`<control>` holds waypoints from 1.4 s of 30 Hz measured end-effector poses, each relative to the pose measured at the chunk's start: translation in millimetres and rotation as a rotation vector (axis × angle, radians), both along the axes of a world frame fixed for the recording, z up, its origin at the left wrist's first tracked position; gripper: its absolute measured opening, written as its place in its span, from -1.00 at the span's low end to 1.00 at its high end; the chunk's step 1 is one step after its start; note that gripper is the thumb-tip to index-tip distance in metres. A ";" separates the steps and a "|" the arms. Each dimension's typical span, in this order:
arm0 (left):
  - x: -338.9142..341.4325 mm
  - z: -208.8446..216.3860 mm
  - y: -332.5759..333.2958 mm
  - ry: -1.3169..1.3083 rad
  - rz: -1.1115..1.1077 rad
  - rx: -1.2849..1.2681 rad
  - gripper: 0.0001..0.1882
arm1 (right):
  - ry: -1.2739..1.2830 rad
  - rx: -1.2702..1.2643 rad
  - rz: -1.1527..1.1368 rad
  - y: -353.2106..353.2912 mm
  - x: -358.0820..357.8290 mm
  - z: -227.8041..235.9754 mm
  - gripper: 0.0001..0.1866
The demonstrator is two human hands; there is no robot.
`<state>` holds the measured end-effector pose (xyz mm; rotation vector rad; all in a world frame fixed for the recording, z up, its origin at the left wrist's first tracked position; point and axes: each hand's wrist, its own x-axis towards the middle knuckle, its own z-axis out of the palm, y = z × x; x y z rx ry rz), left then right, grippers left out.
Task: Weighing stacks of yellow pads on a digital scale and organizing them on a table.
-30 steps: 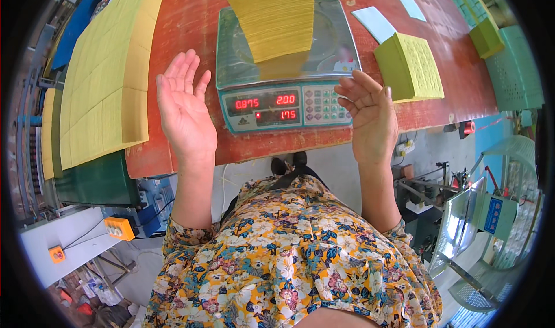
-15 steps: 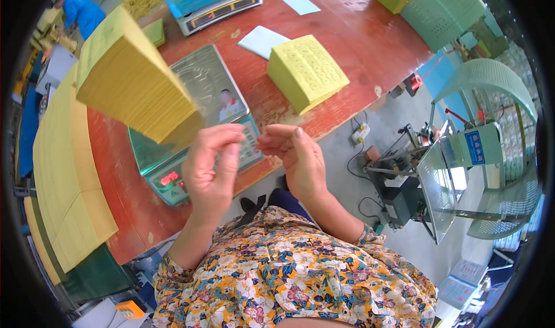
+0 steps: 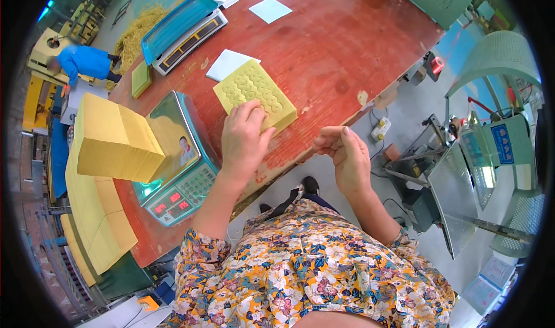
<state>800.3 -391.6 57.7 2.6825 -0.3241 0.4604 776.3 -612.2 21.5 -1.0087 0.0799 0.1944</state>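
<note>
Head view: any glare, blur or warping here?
Head view: black rings the warped fisheye image; red digits on the scale glow and smear; its shiny plate mirrors the yellow stack and shows greenish glare. Same view: the embossed block looks fairly sharp, though the left hand partly covers it.

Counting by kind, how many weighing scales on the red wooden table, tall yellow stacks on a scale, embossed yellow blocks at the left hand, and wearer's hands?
Weighing scales: 2 (teal scale, blue-trayed scale)
Tall rectangular yellow stack on a scale: 1
Embossed yellow rectangular block: 1
Bare hands: 2 (left hand, right hand)
Total: 6
</note>
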 end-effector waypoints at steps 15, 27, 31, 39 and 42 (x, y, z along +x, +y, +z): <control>-9.8 0.8 -9.2 -0.123 0.030 0.062 -0.81 | 0.021 0.031 0.219 -8.8 42.8 -7.4 -0.60; -49.0 -6.1 -27.8 -0.242 0.094 0.048 -0.74 | -0.035 -0.391 0.377 28.5 57.4 5.2 -0.76; -57.9 -23.7 -16.3 -0.282 0.439 -0.379 -0.64 | -0.113 -0.497 0.285 30.9 52.1 0.7 -0.80; -54.6 -32.4 10.0 0.296 0.508 -1.302 -0.85 | -0.272 -0.544 0.232 36.3 51.4 12.3 -0.83; -36.6 -17.1 15.6 0.228 0.547 -1.223 -0.85 | -0.326 -0.588 0.270 44.9 74.4 31.4 -0.82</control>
